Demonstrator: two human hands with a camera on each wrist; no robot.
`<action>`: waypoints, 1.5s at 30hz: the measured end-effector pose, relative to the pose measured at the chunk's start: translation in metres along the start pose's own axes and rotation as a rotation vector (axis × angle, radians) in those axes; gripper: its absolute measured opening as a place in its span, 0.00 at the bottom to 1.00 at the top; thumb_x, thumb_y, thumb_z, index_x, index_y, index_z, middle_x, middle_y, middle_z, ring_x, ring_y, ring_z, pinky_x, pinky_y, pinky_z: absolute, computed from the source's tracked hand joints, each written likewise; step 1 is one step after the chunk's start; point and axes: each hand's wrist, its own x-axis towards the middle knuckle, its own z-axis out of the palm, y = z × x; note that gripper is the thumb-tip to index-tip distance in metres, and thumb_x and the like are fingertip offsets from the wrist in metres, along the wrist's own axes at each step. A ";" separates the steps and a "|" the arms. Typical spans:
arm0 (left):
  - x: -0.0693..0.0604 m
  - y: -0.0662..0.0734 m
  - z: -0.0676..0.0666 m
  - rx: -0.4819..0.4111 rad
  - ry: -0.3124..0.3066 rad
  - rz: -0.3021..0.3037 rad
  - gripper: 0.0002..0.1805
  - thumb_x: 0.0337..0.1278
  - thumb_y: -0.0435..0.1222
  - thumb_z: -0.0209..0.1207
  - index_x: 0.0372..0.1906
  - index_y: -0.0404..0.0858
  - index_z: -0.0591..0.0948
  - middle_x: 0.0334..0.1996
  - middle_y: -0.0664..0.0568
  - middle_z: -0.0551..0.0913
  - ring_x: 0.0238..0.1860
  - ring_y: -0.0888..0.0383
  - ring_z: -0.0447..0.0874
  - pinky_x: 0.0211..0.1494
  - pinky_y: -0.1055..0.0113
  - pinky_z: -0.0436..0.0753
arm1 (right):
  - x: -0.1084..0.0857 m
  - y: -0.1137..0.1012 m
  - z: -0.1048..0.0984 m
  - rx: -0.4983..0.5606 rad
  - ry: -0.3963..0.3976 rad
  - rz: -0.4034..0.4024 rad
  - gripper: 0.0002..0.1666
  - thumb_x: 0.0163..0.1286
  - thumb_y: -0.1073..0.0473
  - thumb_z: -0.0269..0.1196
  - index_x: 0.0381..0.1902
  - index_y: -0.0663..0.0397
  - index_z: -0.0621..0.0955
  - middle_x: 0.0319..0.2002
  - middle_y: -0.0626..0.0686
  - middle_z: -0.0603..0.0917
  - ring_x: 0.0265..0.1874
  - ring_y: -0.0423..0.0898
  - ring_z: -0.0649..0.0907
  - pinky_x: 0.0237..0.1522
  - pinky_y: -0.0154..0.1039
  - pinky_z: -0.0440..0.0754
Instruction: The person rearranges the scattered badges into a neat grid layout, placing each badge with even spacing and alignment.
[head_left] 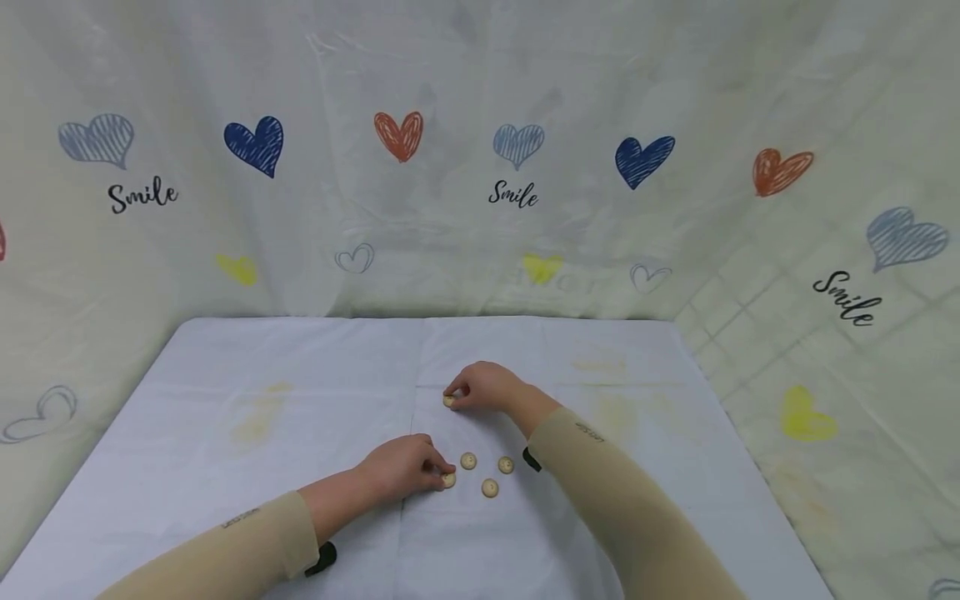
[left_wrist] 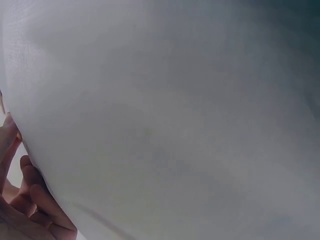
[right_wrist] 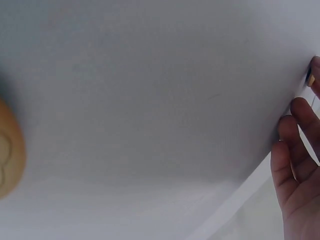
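Soft, even light fills the head view, giving the white cloth-covered table [head_left: 165, 450] a bluish cast and the cream plastic sheet printed with hearts [head_left: 450, 50] a faint sheen. A soft-edged shadow lies beside the right beige fabric sleeve [head_left: 615, 483]. The left wrist view is dim and hazy, darkening at its upper right; the right wrist view blurs a round tan wooden piece [right_wrist: 10, 150]
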 end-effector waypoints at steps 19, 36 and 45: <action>0.005 -0.003 0.002 0.003 -0.029 -0.041 0.11 0.54 0.42 0.71 0.44 0.50 0.91 0.28 0.65 0.77 0.27 0.67 0.71 0.31 0.69 0.72 | -0.015 0.006 -0.010 0.088 0.019 0.040 0.20 0.63 0.44 0.71 0.53 0.35 0.87 0.27 0.38 0.79 0.28 0.37 0.75 0.35 0.34 0.74; 0.008 -0.001 0.006 0.035 -0.018 -0.056 0.12 0.53 0.44 0.71 0.44 0.51 0.90 0.26 0.66 0.76 0.26 0.66 0.70 0.30 0.69 0.71 | -0.100 0.044 -0.010 0.100 0.020 0.008 0.19 0.61 0.48 0.72 0.51 0.39 0.88 0.24 0.37 0.77 0.25 0.36 0.75 0.33 0.34 0.74; 0.001 0.000 0.006 0.004 0.006 -0.034 0.13 0.52 0.43 0.72 0.44 0.50 0.90 0.28 0.65 0.76 0.27 0.67 0.70 0.31 0.69 0.71 | -0.140 0.063 0.001 0.151 0.044 0.037 0.18 0.61 0.48 0.73 0.50 0.39 0.88 0.25 0.35 0.77 0.26 0.35 0.75 0.33 0.34 0.75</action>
